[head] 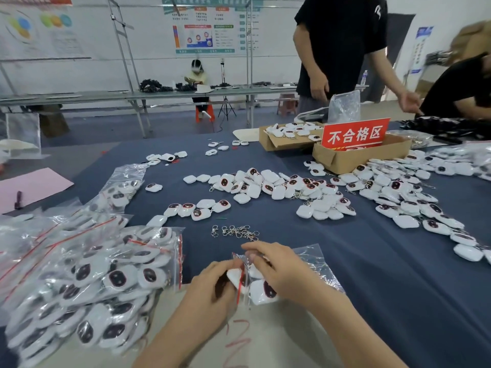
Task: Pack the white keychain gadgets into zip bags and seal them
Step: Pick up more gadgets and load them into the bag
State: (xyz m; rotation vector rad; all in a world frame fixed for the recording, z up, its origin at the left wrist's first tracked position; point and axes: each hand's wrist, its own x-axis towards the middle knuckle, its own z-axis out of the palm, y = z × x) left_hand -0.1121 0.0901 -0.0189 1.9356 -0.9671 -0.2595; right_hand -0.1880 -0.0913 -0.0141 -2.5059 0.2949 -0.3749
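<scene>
White plastic shows at the mouth of a clear zip bag [313, 264], which lies flat on the blue cloth [385, 288] directly under the two hands. The left hand [210, 290] is curled around one white keychain gadget [235, 277], pinched between thumb and fingers, with its end just at the bag's opening. The right hand [279, 269] is laid over the bag from the other side, its fingers bent and pinching the upper lip of the opening so that the mouth is held apart.

The red zip strip [240, 286] runs away from the person, between the two hands, so the bag's long axis stretches sideways, off to the right beneath the right hand and past it. At least one packed gadget [263, 290] with a dark face can be seen inside, under the right palm.

The relation that matters is judged to be this: the opening faces left, toward the left hand, which is the nearer one to it. The gadget would therefore have to be slid rightward, across the strip, before the strip could be pressed closed along its length. The seal is not yet made.

Just beyond the hands a small cluster of metal key rings [236, 231] is scattered; farther beyond, loose gadgets [279, 187] are heaped. To the left of the left hand, filled bags [93, 274] are stacked.
</scene>
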